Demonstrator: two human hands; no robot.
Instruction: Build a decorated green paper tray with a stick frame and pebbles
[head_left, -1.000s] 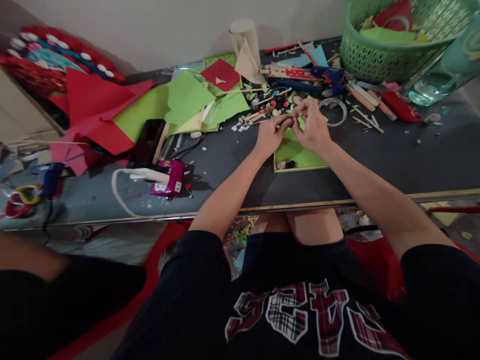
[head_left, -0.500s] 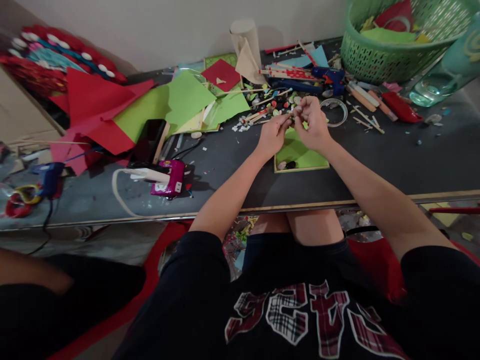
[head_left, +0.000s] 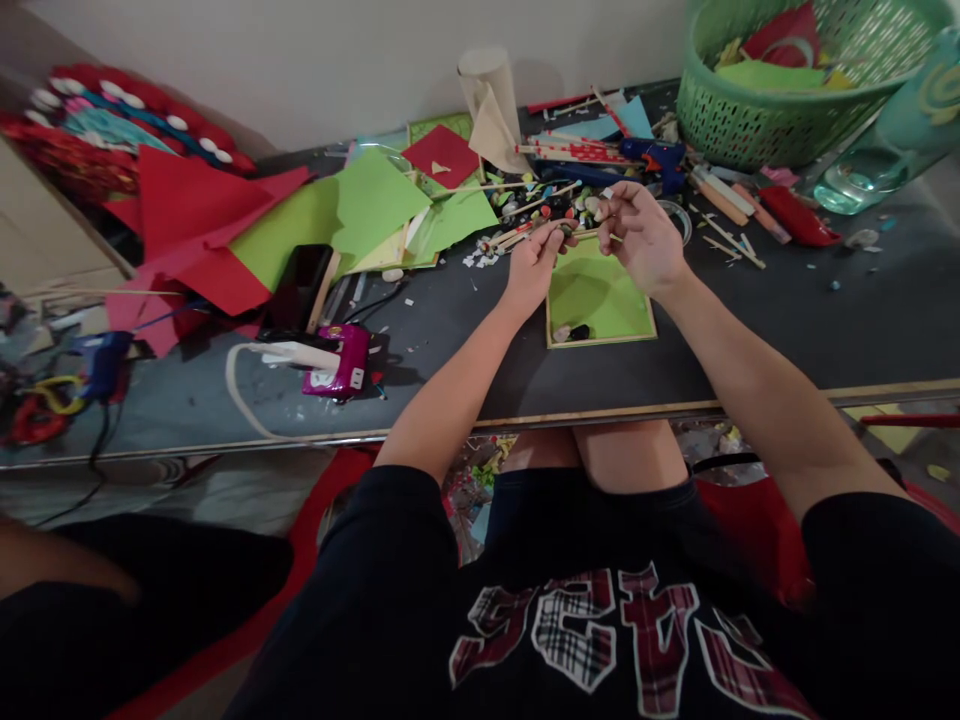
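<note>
In the head view, my left hand (head_left: 531, 268) pinches a small dark pebble (head_left: 565, 231) between thumb and fingers, just above the far left corner of a light-green square panel (head_left: 604, 295) with a pale wooden rim. To its right, my right hand (head_left: 646, 245) is raised over the panel's far right part, fingers loosely bent and apart. A tiny whitish bit shows by its fingertips; whether it is held is unclear. Two stones, one pale and one black (head_left: 580, 332), lie in the panel's near left corner. Painted pebbles (head_left: 551, 207) are heaped behind the hands.
Striped sticks (head_left: 574, 150), a blue glue gun (head_left: 656, 155) and a tape roll (head_left: 679, 222) lie behind. A green basket (head_left: 739, 125) and a bottle (head_left: 862, 170) stand right. Leftward are coloured paper (head_left: 379, 200), a phone (head_left: 300, 285), a purple power adapter (head_left: 349, 360) and another person's arm (head_left: 64, 562).
My right hand has drawn away from my left to the right, its fingers loosening. My left hand keeps the pebble and has shifted slightly left. More of the green panel shows.
</note>
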